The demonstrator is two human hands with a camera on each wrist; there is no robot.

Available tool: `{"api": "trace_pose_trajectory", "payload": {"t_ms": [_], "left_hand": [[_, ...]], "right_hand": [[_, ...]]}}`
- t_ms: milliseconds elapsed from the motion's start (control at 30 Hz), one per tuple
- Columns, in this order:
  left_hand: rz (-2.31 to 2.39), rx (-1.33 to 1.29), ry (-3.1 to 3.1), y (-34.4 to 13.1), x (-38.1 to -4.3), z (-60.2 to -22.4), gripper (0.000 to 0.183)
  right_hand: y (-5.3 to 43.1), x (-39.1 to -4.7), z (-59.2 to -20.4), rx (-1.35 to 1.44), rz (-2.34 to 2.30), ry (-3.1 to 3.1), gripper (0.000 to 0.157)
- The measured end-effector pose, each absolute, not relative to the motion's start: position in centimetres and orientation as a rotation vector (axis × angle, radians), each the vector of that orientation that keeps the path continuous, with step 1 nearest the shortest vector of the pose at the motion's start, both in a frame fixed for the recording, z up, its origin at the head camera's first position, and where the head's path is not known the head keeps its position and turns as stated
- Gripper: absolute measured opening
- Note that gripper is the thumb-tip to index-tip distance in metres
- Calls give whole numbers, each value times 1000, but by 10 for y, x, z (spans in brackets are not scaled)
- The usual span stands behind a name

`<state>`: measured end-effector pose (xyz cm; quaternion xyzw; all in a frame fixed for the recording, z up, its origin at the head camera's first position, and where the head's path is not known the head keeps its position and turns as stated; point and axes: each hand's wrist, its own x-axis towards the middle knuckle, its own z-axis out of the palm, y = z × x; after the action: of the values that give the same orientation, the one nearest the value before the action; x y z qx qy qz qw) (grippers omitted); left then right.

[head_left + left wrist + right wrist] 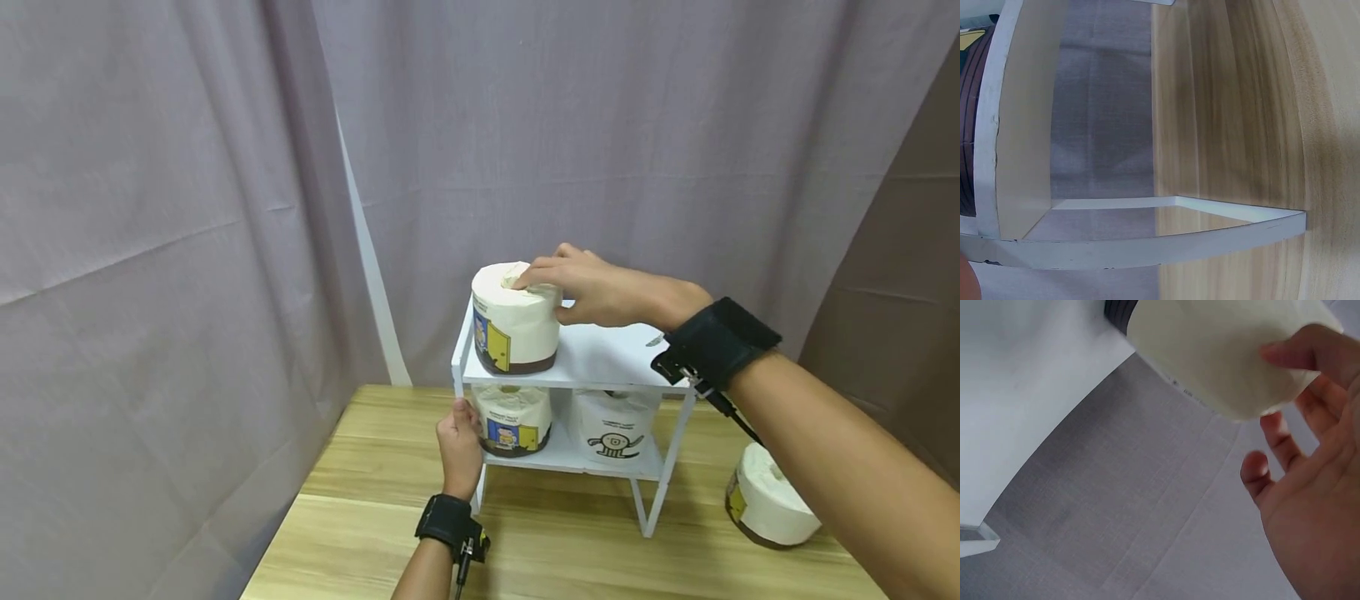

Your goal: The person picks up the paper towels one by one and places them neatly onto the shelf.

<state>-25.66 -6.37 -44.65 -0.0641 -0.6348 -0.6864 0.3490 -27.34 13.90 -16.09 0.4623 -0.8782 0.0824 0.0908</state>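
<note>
On the left end of the white two-tier rack's upper shelf stands a wrapped toilet paper roll with a blue and yellow print. My right hand pinches its top right edge, fingers at the centre hole and thumb against the side. My left hand grips the rack's left front post, just beside another toilet paper roll on the lower shelf. To that roll's right stands a white roll with a dog drawing. In the left wrist view only a bit of the left hand shows.
A further toilet paper roll stands on the wooden table right of the rack, partly behind my right forearm. Grey curtains hang behind and to the left. Each wrist wears a black strap with a camera and cable.
</note>
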Motion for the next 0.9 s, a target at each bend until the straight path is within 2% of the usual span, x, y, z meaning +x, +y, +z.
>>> {"api": "trace_pose_trajectory", "payload": {"t_ms": [133, 367, 533, 900], "left_hand": [[-1775, -167, -1639, -63, -259, -452, 52], [-1754, -227, -1616, -61, -260, -450, 50], [-1749, -250, -1614, -62, -257, -450, 49], [-1717, -259, -1618, -56, -242, -429, 48]], "right_hand": [[143, -280, -160, 1417, 281, -2654, 57], [147, -287, -158, 1422, 336, -2682, 48], [146, -288, -161, 1450, 337, -2672, 46], [149, -288, -159, 1464, 309, -2620, 45]]}}
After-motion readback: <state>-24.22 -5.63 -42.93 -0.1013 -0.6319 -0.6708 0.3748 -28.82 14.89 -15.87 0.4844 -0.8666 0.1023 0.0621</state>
